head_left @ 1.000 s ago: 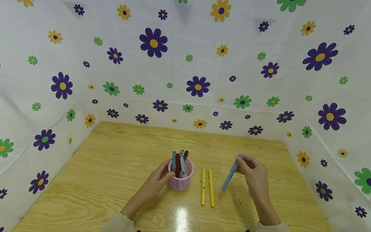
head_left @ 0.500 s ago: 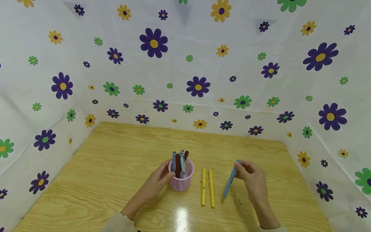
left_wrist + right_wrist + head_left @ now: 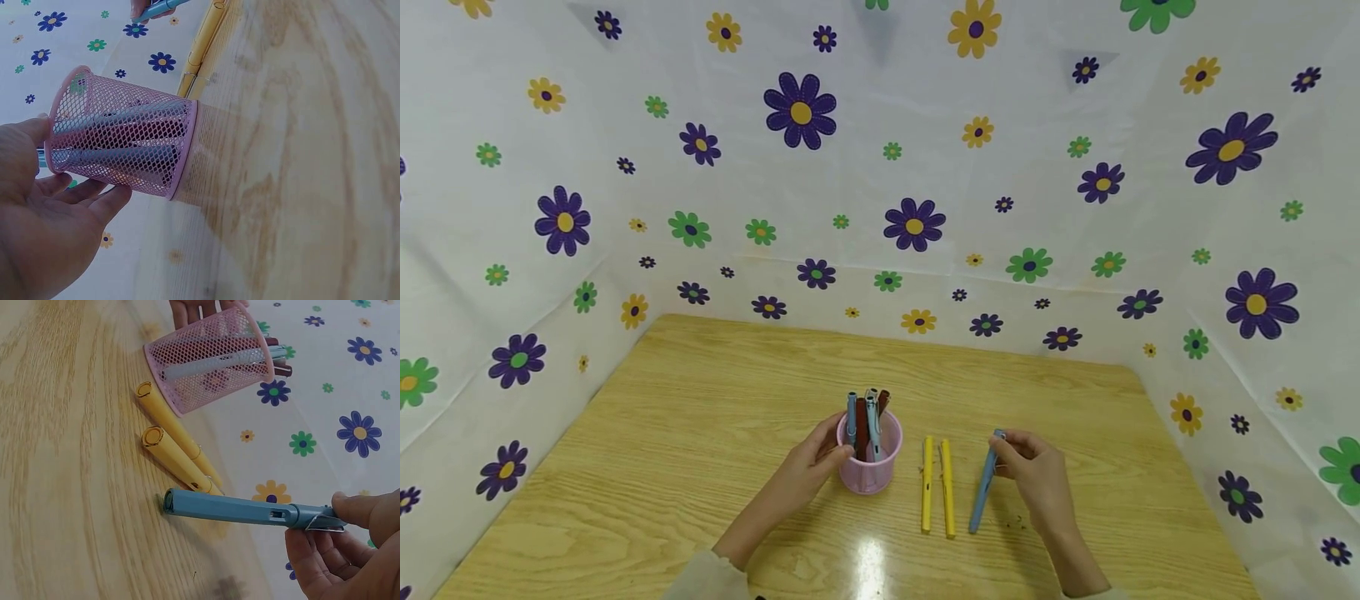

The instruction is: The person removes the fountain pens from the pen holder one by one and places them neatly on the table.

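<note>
My left hand (image 3: 803,473) holds a pink mesh pen cup (image 3: 867,478), thumb at the rim and fingers along its side. Inside the cup stand several pens, blue, dark red and pale blue; the mesh partly veils their lower parts in the left wrist view. Between the thumb and fingers of my right hand (image 3: 1036,477) is a blue fountain pen (image 3: 231,507), pinched at its clip end. Its other end points down, close to the tabletop; whether it touches I cannot tell. Two yellow pens (image 3: 927,487) lie side by side between the cup and the blue pen.
The wooden table (image 3: 737,375) is enclosed on three sides by a white flowered cloth (image 3: 865,175). A few small dark crumbs (image 3: 1017,522) lie by the right hand.
The right hand has moved left and toward me, lowering the blue pen beside the yellow pens and bringing it more upright. My left hand and the cup have stayed in place.
</note>
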Available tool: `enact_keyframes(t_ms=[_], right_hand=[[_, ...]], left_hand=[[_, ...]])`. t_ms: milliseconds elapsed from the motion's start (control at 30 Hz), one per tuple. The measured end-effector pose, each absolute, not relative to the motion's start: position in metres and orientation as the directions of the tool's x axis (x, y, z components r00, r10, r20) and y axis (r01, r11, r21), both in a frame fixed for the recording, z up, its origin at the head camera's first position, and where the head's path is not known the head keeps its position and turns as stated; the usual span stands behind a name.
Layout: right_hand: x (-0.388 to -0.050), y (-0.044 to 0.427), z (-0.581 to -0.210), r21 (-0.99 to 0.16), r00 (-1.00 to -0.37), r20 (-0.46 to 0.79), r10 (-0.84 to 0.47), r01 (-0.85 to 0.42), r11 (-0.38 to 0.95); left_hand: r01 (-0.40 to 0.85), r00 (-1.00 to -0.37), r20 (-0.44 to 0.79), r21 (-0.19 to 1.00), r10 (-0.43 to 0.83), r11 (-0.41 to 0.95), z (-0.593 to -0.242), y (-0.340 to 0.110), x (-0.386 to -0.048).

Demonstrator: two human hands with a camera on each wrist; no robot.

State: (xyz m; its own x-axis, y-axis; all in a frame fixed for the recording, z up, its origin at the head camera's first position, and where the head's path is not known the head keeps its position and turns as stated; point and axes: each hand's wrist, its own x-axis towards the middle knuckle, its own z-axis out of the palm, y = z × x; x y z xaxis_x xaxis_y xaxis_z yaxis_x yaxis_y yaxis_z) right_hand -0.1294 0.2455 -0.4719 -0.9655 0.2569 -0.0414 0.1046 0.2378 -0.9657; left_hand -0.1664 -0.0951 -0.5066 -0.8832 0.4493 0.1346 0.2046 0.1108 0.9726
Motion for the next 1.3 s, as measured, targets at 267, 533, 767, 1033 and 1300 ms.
enact_keyframes(t_ms=[267,533,767,1033,1300], right_hand=[[-0.132,0.243,-0.479,-0.964,-0.970,-0.040,0.239,0.100,0.246],[-0.137,0.242,-0.485,-0.950,-0.972,-0.041,0.230,0.109,0.292],[-0.143,0.239,-0.488,-0.929,-0.972,-0.071,0.226,0.147,0.340],[-0.150,0.235,-0.494,-0.914,-0.977,-0.080,0.199,0.152,0.376],[-0.157,0.231,-0.504,-0.901,-0.974,-0.067,0.215,0.151,0.407]], left_hand=[[0.208,-0.882,0.133,0.971,0.453,0.120,-0.508,-0.095,-0.167],[0.207,-0.881,0.139,0.973,0.452,0.106,-0.507,-0.095,-0.166],[0.218,-0.877,0.146,0.970,0.457,0.107,-0.506,-0.095,-0.166],[0.200,-0.880,0.133,0.975,0.457,0.101,-0.505,-0.095,-0.166],[0.182,-0.885,0.110,0.976,0.452,0.118,-0.504,-0.094,-0.165]])
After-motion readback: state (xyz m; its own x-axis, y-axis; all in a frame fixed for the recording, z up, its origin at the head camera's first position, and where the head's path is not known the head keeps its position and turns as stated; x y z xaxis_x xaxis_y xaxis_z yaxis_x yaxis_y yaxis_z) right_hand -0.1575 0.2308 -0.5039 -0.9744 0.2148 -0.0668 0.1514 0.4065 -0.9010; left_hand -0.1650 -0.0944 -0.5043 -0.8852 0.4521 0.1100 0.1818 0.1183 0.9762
